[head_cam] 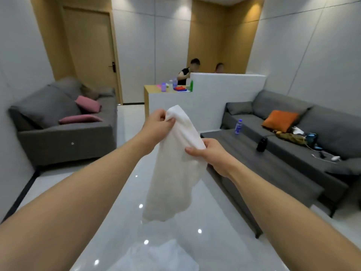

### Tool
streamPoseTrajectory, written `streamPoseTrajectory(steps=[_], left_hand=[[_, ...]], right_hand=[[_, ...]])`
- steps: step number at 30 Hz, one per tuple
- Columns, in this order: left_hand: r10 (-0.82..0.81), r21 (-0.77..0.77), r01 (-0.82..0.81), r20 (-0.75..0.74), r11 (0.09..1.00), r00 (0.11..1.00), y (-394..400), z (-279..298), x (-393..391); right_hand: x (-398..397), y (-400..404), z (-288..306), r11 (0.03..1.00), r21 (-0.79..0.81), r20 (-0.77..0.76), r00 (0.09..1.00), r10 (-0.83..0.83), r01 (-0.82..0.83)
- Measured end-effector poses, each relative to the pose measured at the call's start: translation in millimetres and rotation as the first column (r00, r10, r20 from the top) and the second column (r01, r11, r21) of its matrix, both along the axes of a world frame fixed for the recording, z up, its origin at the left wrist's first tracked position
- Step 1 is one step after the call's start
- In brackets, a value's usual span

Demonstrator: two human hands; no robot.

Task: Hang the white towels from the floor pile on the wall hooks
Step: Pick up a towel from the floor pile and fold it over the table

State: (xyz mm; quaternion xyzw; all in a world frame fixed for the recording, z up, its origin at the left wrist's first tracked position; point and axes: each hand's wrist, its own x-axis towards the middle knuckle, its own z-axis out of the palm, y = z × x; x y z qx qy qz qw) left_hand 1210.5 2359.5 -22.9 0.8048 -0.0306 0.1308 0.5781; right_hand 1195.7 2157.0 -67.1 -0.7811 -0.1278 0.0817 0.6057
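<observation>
A white towel hangs in the air in front of me, held by both hands. My left hand pinches its top corner between thumb and fingers. Lower and to the right, my right hand grips the towel's right edge. The towel's loose end dangles above the glossy floor. At the bottom of the view lies the blurred white pile of towels on the floor. No wall hooks are in view.
A grey sofa with pink cushions stands at the left. A dark low table with bottles and a second grey sofa are at the right. A white partition and two seated people are ahead. The glossy floor runs between.
</observation>
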Motion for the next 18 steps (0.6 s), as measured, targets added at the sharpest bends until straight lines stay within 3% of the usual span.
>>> streamPoseTrajectory(steps=[4,9,13,18], left_hand=[[-0.009,-0.013,0.009,0.031,1.0,0.999,-54.5,28.4,3.9],[-0.24,0.065,0.241,-0.02,0.968,0.971,-147.9,38.4,2.0],[-0.372,0.068,0.382,-0.123,0.922,0.92,-239.9,28.0,2.0],[-0.454,0.096,0.474,-0.176,0.875,0.873,-361.8,14.5,8.1]], right_hand=[[-20.4,-89.0,19.3,0.981,-0.078,0.066,0.982,-0.174,0.179],[-31.6,-205.2,39.1,0.907,-0.176,0.182,0.918,-0.352,0.383],[-35.9,-287.4,52.6,0.92,-0.166,0.178,0.928,-0.327,0.356],[-39.6,-403.2,54.0,0.853,-0.32,0.272,0.902,-0.334,0.412]])
